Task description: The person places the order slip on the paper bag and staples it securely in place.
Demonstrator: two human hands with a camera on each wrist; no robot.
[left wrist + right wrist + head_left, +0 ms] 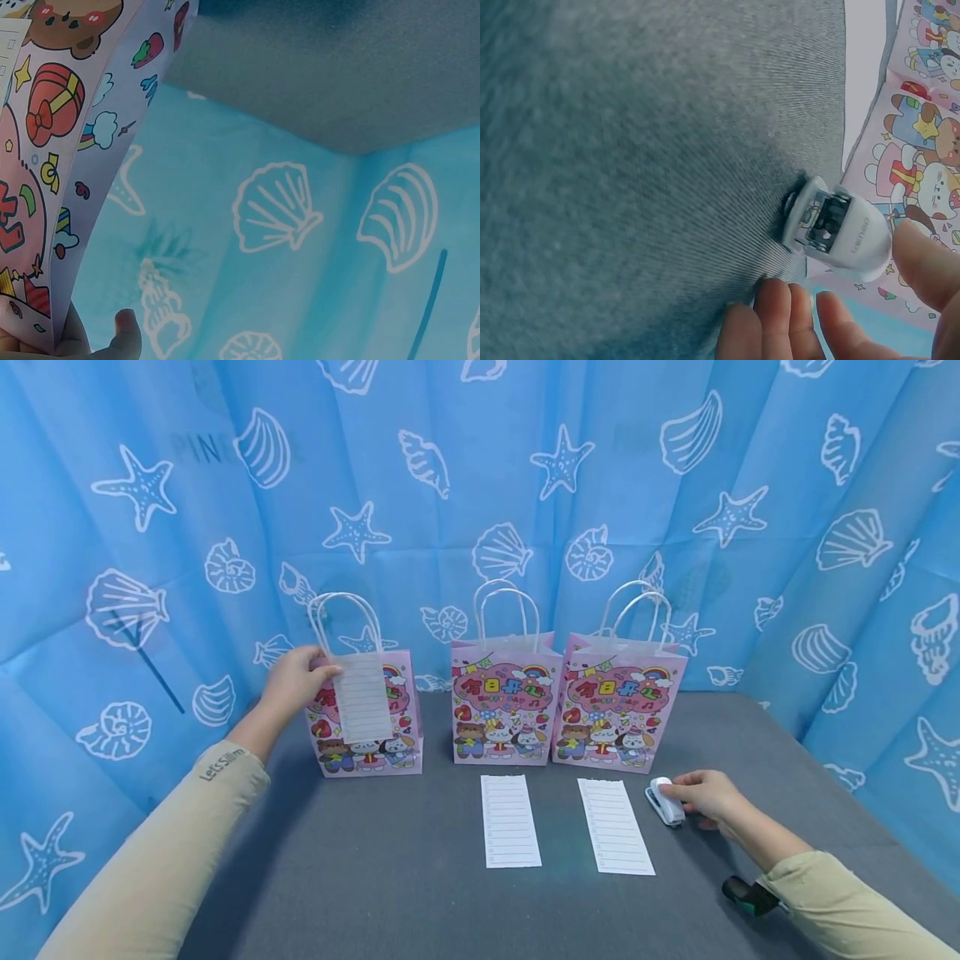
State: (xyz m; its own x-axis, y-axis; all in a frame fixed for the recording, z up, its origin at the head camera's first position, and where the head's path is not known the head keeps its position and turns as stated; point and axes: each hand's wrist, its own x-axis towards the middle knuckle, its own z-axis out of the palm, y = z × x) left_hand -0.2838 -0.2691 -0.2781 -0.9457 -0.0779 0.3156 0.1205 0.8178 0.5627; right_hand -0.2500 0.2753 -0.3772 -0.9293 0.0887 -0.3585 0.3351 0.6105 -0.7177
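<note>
At the left stands a pink cartoon gift bag (pixel 405 718) with white handles. A lined paper slip (pixel 365 697) lies against its front. My left hand (pixel 296 681) holds the slip's upper left corner against the bag near the top edge; in the left wrist view some fingers are hidden by the bag (pixel 56 112). A small white stapler (pixel 666 802) stands on the table at the right. My right hand (pixel 708 797) grips it between thumb and fingers. The right wrist view shows the stapler (pixel 847 232) with the thumb against its rounded end and fingertips close beside it.
Two matching gift bags (pixel 501 702) (pixel 618 710) stand side by side at the middle and right. Two lined paper slips (pixel 512 822) (pixel 617 827) lie flat in front of them on the grey tabletop (pixel 375 877). A blue shell-patterned curtain (pixel 450 510) hangs behind.
</note>
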